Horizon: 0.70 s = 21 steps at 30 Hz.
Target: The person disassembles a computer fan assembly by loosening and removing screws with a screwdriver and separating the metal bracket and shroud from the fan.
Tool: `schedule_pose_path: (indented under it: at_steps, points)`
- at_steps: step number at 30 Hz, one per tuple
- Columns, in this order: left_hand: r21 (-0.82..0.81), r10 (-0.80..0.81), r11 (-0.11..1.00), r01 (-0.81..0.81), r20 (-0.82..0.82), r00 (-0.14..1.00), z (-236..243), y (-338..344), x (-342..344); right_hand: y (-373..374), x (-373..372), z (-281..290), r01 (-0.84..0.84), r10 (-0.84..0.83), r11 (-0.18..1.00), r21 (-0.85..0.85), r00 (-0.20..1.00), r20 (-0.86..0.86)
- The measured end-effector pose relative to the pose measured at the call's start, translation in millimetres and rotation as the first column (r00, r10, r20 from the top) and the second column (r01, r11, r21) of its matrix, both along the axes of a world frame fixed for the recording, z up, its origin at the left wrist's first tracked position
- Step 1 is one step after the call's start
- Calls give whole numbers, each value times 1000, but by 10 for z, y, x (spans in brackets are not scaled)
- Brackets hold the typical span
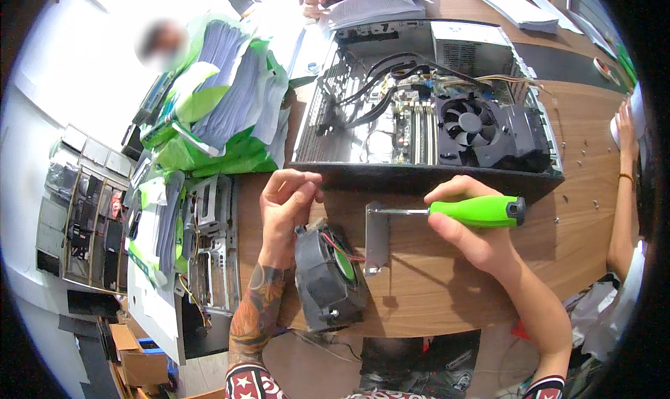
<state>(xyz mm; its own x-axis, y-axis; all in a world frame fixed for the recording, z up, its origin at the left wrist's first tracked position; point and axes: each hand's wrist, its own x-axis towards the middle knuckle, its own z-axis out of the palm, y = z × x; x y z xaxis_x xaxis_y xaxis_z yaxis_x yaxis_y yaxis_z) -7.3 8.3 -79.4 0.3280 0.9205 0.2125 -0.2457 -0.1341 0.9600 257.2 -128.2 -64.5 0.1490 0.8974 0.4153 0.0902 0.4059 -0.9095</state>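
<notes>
My right hand (pixel 481 238) is wrapped round the green handle of a screwdriver (pixel 478 211). Its shaft points left, and the tip lies over the upper end of a small grey metal plate (pixel 377 238) on the table. My left hand (pixel 286 207) is closed in a pinch; whatever its fingertips hold, if anything, is too small to make out. Just below and right of that hand sits a black blower fan (pixel 324 280) with a green round centre and thin red wires, near the table's front edge. Beyond both hands lies an opened computer case (pixel 447 170).
Inside the case are a round cooling fan (pixel 472 122) and black cables (pixel 380 106). Loose screws (pixel 557 220) dot the table at right. Green-wrapped paper stacks (pixel 230 92) stand at left, beside a metal chassis (pixel 213 245). Another person's arm (pixel 623 189) rests at right; someone holds papers (pixel 377 9) opposite.
</notes>
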Motion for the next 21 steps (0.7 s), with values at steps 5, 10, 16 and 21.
schedule_pose_path:
  at_steps: [5,10,16,21]
  points:
    - [63,-83,994,89,-90,992,47,-50,23,-10,14,3,-1,-1,999,35,998,67]
    - [65,-238,966,249,-145,960,95,-135,55,2,6,8,-2,1,1000,21,998,56]
    - [-9,-420,898,441,-318,850,181,-189,103,-15,16,14,-42,42,999,-25,999,17]
    - [19,-459,861,508,-398,794,181,-160,85,-35,20,27,-45,45,998,-34,999,-1]
